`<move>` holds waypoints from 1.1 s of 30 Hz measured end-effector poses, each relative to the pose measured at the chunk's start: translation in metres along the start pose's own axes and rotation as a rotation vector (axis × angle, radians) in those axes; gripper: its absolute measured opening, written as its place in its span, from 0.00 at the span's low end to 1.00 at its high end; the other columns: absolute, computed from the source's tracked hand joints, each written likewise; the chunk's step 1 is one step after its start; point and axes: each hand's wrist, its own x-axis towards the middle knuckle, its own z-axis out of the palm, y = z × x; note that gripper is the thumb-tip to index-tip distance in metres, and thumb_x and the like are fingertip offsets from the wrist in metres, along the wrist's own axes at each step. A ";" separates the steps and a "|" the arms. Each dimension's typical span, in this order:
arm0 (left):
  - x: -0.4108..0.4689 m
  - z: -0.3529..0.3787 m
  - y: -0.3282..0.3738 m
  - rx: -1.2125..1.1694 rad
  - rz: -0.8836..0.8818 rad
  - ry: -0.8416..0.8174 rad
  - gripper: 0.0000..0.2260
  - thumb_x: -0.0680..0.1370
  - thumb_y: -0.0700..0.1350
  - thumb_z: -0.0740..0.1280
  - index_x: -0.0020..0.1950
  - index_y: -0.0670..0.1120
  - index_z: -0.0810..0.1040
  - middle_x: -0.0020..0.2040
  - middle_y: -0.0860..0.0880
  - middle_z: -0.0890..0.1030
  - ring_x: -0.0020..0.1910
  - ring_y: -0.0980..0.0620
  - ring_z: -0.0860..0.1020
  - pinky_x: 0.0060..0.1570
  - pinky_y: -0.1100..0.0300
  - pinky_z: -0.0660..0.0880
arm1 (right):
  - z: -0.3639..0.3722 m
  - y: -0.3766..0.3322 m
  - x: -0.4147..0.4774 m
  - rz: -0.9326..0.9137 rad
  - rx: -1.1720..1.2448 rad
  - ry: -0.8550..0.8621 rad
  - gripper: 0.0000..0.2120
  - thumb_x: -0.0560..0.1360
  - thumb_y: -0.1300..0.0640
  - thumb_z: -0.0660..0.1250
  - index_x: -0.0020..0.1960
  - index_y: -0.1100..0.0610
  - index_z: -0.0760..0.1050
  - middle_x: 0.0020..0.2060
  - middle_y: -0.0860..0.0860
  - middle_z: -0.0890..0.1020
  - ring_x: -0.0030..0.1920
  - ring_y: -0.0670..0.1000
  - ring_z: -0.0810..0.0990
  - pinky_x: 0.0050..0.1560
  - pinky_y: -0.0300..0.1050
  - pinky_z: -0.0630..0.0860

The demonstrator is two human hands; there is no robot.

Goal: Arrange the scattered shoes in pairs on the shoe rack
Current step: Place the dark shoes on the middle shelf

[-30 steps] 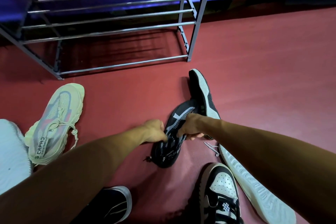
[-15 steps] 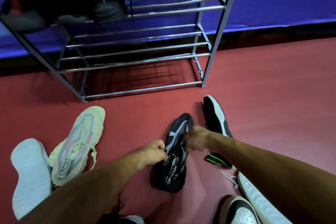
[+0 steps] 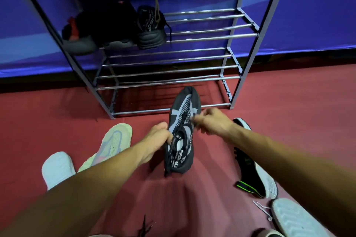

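My left hand and right hand grip a black shoe; dark shoes sit on the rack, loose shoes litter the floor.

Floor: red, smooth, matte surface.
Back wall: blue panel, pale markings near the top.
Wall base: dark strip meeting floor.

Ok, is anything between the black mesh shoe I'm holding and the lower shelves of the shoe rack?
Nothing visible does. The left hand and right hand grip the black mesh shoe, its toe pointing at the shoe rack, with only red floor between. The dark shoes sit on a higher shelf's left end.
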 end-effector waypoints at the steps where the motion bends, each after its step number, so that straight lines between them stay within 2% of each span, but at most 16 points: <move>1: -0.002 -0.005 0.010 -0.037 0.031 -0.009 0.15 0.55 0.39 0.62 0.41 0.41 0.70 0.40 0.43 0.74 0.41 0.49 0.71 0.42 0.52 0.64 | -0.004 -0.009 0.002 -0.012 0.045 0.035 0.14 0.76 0.48 0.72 0.37 0.55 0.76 0.30 0.51 0.84 0.26 0.45 0.75 0.25 0.36 0.68; 3: -0.006 -0.014 0.031 -0.134 0.090 -0.022 0.12 0.56 0.38 0.62 0.38 0.42 0.70 0.37 0.43 0.72 0.37 0.49 0.69 0.36 0.56 0.64 | -0.012 -0.024 0.009 -0.023 0.115 0.128 0.16 0.75 0.44 0.70 0.38 0.54 0.76 0.29 0.50 0.82 0.26 0.47 0.73 0.26 0.37 0.66; 5: -0.009 -0.023 0.050 -0.220 0.141 -0.009 0.08 0.59 0.37 0.62 0.34 0.47 0.68 0.32 0.47 0.69 0.31 0.52 0.67 0.30 0.60 0.62 | -0.020 -0.037 0.015 -0.013 0.220 0.197 0.15 0.74 0.44 0.70 0.36 0.53 0.74 0.26 0.49 0.78 0.25 0.48 0.69 0.26 0.38 0.62; 7: -0.010 -0.030 0.064 -0.276 0.160 -0.027 0.07 0.65 0.36 0.61 0.34 0.48 0.69 0.30 0.49 0.70 0.28 0.53 0.67 0.28 0.62 0.63 | -0.026 -0.047 0.019 0.003 0.325 0.213 0.15 0.74 0.44 0.70 0.36 0.51 0.72 0.24 0.48 0.74 0.24 0.48 0.67 0.26 0.37 0.60; 9: -0.013 -0.036 0.076 -0.313 0.170 -0.071 0.07 0.66 0.35 0.60 0.34 0.48 0.70 0.28 0.50 0.72 0.27 0.53 0.70 0.26 0.64 0.66 | -0.032 -0.054 0.022 0.005 0.370 0.231 0.15 0.74 0.41 0.69 0.38 0.51 0.73 0.26 0.51 0.74 0.23 0.48 0.67 0.25 0.37 0.61; 11: -0.013 -0.041 0.087 -0.366 0.188 -0.100 0.06 0.62 0.38 0.62 0.36 0.47 0.73 0.29 0.50 0.76 0.28 0.52 0.73 0.29 0.63 0.70 | -0.039 -0.063 0.024 -0.005 0.424 0.252 0.16 0.74 0.41 0.68 0.38 0.52 0.73 0.26 0.52 0.74 0.24 0.49 0.67 0.25 0.38 0.61; 13: -0.011 -0.047 0.095 -0.452 0.199 -0.118 0.07 0.64 0.41 0.67 0.40 0.46 0.80 0.35 0.48 0.82 0.33 0.50 0.79 0.37 0.60 0.76 | -0.046 -0.071 0.027 -0.028 0.546 0.270 0.15 0.74 0.44 0.68 0.35 0.52 0.71 0.24 0.51 0.73 0.24 0.48 0.65 0.26 0.40 0.59; 16: -0.007 -0.056 0.102 -0.588 0.191 -0.136 0.10 0.67 0.49 0.71 0.42 0.46 0.87 0.41 0.47 0.87 0.38 0.48 0.84 0.42 0.60 0.81 | -0.056 -0.080 0.030 -0.074 0.713 0.343 0.17 0.75 0.48 0.68 0.31 0.51 0.68 0.22 0.51 0.72 0.22 0.47 0.64 0.26 0.38 0.59; 18: -0.003 -0.059 0.105 -0.637 0.196 -0.107 0.11 0.70 0.53 0.71 0.45 0.48 0.87 0.44 0.48 0.87 0.41 0.49 0.84 0.45 0.57 0.79 | -0.061 -0.082 0.031 -0.089 0.824 0.395 0.17 0.76 0.51 0.67 0.31 0.51 0.66 0.21 0.50 0.71 0.21 0.47 0.63 0.25 0.37 0.58; 20: -0.001 -0.058 0.106 -0.723 0.178 -0.069 0.11 0.74 0.55 0.67 0.43 0.49 0.85 0.40 0.50 0.84 0.38 0.51 0.82 0.40 0.58 0.76 | -0.066 -0.084 0.030 -0.087 0.940 0.419 0.15 0.76 0.52 0.65 0.34 0.52 0.65 0.21 0.49 0.70 0.22 0.46 0.62 0.26 0.37 0.57; 22: -0.002 -0.055 0.108 -0.800 0.140 -0.010 0.13 0.79 0.53 0.62 0.39 0.50 0.80 0.36 0.50 0.80 0.36 0.51 0.77 0.36 0.58 0.68 | -0.070 -0.085 0.030 -0.083 1.027 0.424 0.12 0.77 0.52 0.64 0.37 0.53 0.65 0.22 0.50 0.71 0.23 0.46 0.63 0.25 0.36 0.58; 24: -0.003 -0.050 0.111 -0.817 0.137 0.008 0.15 0.81 0.50 0.59 0.38 0.50 0.80 0.39 0.48 0.82 0.36 0.52 0.76 0.35 0.58 0.65 | -0.072 -0.086 0.029 -0.086 1.062 0.405 0.10 0.77 0.51 0.63 0.40 0.54 0.68 0.24 0.50 0.72 0.24 0.46 0.64 0.24 0.36 0.60; 28: -0.009 -0.028 0.126 -0.758 0.164 -0.063 0.07 0.77 0.39 0.63 0.49 0.47 0.81 0.45 0.49 0.85 0.39 0.54 0.77 0.36 0.61 0.65 | -0.065 -0.090 0.028 -0.139 1.167 0.344 0.08 0.77 0.52 0.61 0.41 0.55 0.71 0.26 0.50 0.73 0.25 0.45 0.67 0.27 0.35 0.61; 31: -0.012 -0.006 0.146 -0.728 0.195 -0.106 0.04 0.76 0.46 0.71 0.50 0.51 0.82 0.50 0.51 0.84 0.39 0.56 0.78 0.36 0.62 0.65 | -0.057 -0.088 0.028 -0.165 1.191 0.279 0.10 0.76 0.54 0.59 0.38 0.55 0.71 0.24 0.51 0.74 0.24 0.46 0.66 0.26 0.36 0.59; 33: -0.015 0.010 0.159 -0.760 0.190 -0.088 0.11 0.74 0.52 0.75 0.54 0.52 0.82 0.52 0.52 0.83 0.39 0.56 0.77 0.34 0.63 0.64 | -0.052 -0.085 0.027 -0.161 1.178 0.250 0.10 0.75 0.54 0.59 0.37 0.55 0.70 0.24 0.52 0.74 0.23 0.46 0.65 0.26 0.37 0.59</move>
